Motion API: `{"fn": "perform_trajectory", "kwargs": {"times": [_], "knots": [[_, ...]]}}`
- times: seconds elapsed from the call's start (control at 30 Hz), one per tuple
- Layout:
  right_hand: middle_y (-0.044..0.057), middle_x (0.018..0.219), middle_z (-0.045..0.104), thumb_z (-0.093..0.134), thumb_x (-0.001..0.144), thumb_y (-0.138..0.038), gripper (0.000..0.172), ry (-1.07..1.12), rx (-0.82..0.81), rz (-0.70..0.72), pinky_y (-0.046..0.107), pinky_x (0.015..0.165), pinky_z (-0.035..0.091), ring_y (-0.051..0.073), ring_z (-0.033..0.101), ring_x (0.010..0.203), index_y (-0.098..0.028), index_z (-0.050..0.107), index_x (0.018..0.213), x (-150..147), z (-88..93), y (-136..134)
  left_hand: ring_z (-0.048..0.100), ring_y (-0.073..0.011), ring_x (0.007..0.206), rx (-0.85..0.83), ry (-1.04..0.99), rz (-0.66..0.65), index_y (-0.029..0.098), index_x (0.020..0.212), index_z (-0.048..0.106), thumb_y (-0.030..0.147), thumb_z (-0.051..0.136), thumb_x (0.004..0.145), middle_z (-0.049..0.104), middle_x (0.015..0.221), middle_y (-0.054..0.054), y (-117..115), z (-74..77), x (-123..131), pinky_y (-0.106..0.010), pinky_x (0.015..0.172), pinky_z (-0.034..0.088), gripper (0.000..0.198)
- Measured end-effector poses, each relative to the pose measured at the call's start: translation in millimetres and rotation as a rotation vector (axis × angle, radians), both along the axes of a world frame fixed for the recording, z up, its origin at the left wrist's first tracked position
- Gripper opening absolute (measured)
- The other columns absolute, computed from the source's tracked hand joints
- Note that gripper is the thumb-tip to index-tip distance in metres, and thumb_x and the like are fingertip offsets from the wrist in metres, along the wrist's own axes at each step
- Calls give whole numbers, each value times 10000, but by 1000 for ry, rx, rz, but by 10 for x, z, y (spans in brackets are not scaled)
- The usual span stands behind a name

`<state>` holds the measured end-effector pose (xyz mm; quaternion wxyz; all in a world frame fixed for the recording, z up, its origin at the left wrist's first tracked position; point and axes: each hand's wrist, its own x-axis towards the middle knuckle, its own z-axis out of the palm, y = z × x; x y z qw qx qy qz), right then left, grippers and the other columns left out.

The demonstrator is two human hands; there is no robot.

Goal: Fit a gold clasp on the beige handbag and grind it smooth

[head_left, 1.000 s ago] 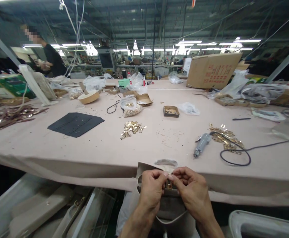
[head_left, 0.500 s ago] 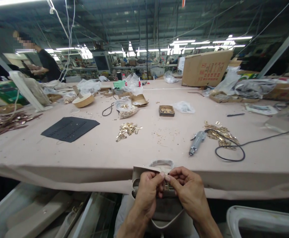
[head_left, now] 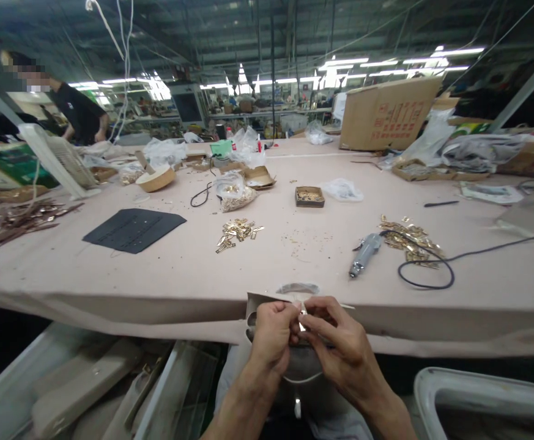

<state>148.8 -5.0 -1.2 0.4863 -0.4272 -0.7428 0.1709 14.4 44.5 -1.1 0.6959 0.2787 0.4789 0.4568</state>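
A beige handbag (head_left: 260, 298) rests at the table's front edge, below me, with its handle (head_left: 298, 287) wrapped in clear film. My left hand (head_left: 271, 336) is closed, pinching the bag's flap near its middle. Opposite it, my right hand (head_left: 342, 339) is closed with thumb and fingers on a small shiny gold metal plate (head_left: 302, 322) at the flap. The fingers partly cover both plate and flap edge. A grey electric screwdriver (head_left: 365, 255) lies on the table beyond my right hand.
Loose gold metal plates (head_left: 239, 231) and another pile (head_left: 411, 239) lie on the table, with a small box of tiny parts (head_left: 309, 197) farther back. A black sheet (head_left: 134, 230) is at left. Bins flank me: one with beige bags (head_left: 85, 391), one white-rimmed (head_left: 478, 382).
My right fingers have shifted around the gold plate, which now shows brighter between my hands. The bag's lower front has tilted. A person at back left has lowered an arm.
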Motion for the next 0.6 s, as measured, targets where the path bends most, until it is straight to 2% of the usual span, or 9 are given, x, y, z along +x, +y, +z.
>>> {"fn": "perform_trajectory", "kwargs": {"times": [0.1,0.2,0.27,0.33,0.4,0.5,0.57,0.6], "knots": [[103,1135,609,524,924,-2,419,-17,84,37,297,813,527,182,614,989,-236,656,1246,43,-4,84,396,-64,384,-15,-60,-35,123,541,608,426,836,595,472,438,26,-3,66,12,-186,370,281,383],[71,983,638,545,939,-31,337,54,74,3,269,739,514,155,622,866,-220,677,1184,104,82,186,404,-73,398,39,28,-74,112,609,650,478,760,716,543,500,-13,-87,124,4,-191,368,258,397],[43,883,639,577,949,-83,222,118,10,-12,259,689,494,140,610,781,-214,705,1075,149,169,258,451,-88,437,183,234,-11,120,679,681,468,718,795,597,559,-33,-180,153,-10,-194,400,303,369],[25,816,638,613,950,-146,124,161,-66,-4,255,667,478,133,601,735,-208,719,970,184,248,324,531,-117,528,389,458,88,144,774,709,412,710,841,644,649,-41,-269,179,-25,-207,490,412,276],[16,777,640,631,952,-205,106,183,-141,26,250,653,465,129,593,708,-201,724,902,204,301,373,599,-146,619,560,566,131,173,924,728,364,697,872,699,818,-64,-322,208,-35,-231,569,488,200],[19,776,654,623,961,-281,171,209,-257,65,248,666,465,135,599,721,-191,727,858,204,323,411,679,-185,729,674,551,49,206,1129,730,333,640,924,728,1041,-101,-313,249,-32,-263,645,556,257],[21,769,653,622,960,-332,208,240,-340,47,247,651,465,140,591,710,-184,731,863,202,309,419,705,-200,739,647,511,-32,200,1121,757,335,614,946,753,1010,-104,-274,254,-21,-275,680,579,264],[22,762,649,626,955,-358,224,258,-381,32,247,637,464,141,583,698,-179,735,874,204,298,420,709,-201,701,605,482,-58,190,1094,772,344,616,946,765,954,-102,-254,246,-14,-271,645,581,264]]}}
